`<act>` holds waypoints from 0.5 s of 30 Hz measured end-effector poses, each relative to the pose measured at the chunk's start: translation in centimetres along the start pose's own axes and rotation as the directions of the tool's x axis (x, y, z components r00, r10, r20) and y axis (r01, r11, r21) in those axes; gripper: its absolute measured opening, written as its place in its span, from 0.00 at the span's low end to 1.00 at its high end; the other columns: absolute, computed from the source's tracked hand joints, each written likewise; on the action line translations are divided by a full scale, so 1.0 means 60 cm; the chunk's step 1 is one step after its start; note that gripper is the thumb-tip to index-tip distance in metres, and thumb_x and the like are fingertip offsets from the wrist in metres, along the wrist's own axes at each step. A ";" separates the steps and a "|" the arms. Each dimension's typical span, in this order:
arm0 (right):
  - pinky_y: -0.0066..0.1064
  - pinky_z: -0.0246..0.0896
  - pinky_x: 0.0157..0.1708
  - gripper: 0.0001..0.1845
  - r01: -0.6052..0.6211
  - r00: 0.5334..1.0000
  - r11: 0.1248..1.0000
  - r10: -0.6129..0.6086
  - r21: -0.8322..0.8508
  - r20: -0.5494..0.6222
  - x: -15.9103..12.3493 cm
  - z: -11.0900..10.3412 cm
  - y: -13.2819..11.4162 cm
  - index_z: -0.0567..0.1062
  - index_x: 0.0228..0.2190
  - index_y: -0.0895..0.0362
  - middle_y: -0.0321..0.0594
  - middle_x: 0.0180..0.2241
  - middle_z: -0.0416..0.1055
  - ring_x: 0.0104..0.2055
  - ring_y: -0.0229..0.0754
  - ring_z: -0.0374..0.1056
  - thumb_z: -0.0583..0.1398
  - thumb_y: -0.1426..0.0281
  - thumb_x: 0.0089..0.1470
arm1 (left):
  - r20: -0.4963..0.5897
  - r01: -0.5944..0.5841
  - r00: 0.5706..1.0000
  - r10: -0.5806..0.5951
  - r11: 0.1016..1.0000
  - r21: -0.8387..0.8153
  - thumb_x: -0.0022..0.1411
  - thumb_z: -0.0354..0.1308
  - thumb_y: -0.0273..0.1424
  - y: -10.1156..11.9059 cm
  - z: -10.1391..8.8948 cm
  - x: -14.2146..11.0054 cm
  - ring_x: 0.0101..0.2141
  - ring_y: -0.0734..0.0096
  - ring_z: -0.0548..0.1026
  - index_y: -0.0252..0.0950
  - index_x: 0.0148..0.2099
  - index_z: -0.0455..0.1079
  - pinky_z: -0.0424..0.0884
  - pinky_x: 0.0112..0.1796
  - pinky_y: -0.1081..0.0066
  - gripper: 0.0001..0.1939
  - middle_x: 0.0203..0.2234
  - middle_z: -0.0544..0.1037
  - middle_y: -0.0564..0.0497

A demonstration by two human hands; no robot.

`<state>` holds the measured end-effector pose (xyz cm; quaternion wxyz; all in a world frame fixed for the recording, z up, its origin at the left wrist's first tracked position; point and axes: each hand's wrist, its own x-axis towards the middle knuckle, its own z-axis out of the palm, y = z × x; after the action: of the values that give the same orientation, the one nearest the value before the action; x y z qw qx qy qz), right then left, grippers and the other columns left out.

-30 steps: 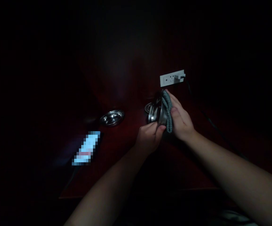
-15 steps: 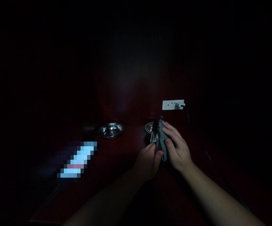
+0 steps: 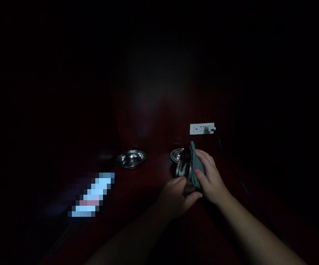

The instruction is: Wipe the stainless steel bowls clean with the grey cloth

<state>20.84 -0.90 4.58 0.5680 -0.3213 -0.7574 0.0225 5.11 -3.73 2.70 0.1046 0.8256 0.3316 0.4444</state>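
My left hand (image 3: pixel 177 195) grips a shiny metal bowl (image 3: pixel 182 167) by its lower edge, thumb on the near side. The bowl is tipped on its side above the dark red table. Against its right-hand face, my right hand (image 3: pixel 210 178) presses a grey-green cloth (image 3: pixel 198 167), fingers behind it and thumb in front. The cloth folds up over the bowl's rim at the top. Partly hidden behind the bowl is a round metal dish (image 3: pixel 175 155).
Another shallow metal bowl (image 3: pixel 132 159) stands on the table (image 3: pixel 137 191) to the left. Nearer, a lit, pixelated screen (image 3: pixel 92 195) has a cable running from it. On the wall, a white socket (image 3: pixel 196 129) holds a plug with a dark cord. Surroundings are very dark.
The held bowl has turned so more of its side shows. My right hand and the cloth have shifted slightly right, and my left thumb now stretches out further. The whole view has tilted slightly upward.
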 end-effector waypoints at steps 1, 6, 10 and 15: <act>0.49 0.48 0.57 0.26 -0.033 0.999 0.998 0.034 0.053 -0.003 -0.002 0.002 0.001 0.60 0.56 0.50 0.46 0.55 0.59 0.58 0.53 0.54 0.53 0.59 0.57 | -0.004 -0.017 1.000 0.017 1.000 0.000 0.55 0.59 0.39 0.000 0.000 0.000 0.29 0.65 0.74 0.34 0.33 0.68 0.69 0.32 0.68 0.12 0.27 0.76 0.47; 0.43 0.50 0.57 0.26 -0.302 0.949 0.866 0.312 0.400 0.042 -0.008 0.015 0.009 0.62 0.54 0.51 0.43 0.53 0.64 0.54 0.49 0.60 0.53 0.55 0.56 | 0.015 -0.069 0.997 0.069 0.998 -0.015 0.62 0.49 0.36 0.003 -0.006 -0.005 0.30 0.67 0.73 0.34 0.36 0.68 0.68 0.32 0.69 0.11 0.28 0.76 0.47; 0.38 0.56 0.54 0.24 -0.401 0.846 0.632 0.533 0.663 0.004 -0.003 0.031 0.016 0.70 0.47 0.49 0.36 0.46 0.71 0.51 0.46 0.64 0.54 0.51 0.53 | 0.032 -0.084 0.996 0.085 0.996 -0.033 0.65 0.41 0.35 0.010 -0.013 -0.011 0.28 0.68 0.72 0.34 0.36 0.67 0.65 0.31 0.70 0.15 0.27 0.74 0.47; 0.35 0.65 0.44 0.23 -0.555 0.521 0.164 0.833 0.816 0.187 0.009 0.049 -0.006 0.76 0.31 0.54 0.37 0.28 0.76 0.36 0.44 0.71 0.54 0.49 0.51 | -0.101 -0.083 0.992 0.070 0.988 -0.132 0.67 0.39 0.34 0.020 -0.011 -0.022 0.27 0.70 0.70 0.34 0.35 0.66 0.63 0.30 0.71 0.16 0.27 0.72 0.48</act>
<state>18.03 0.03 4.13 0.6754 -0.3394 -0.3189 0.5718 4.61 -5.58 2.80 0.1273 0.8063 0.2732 0.5089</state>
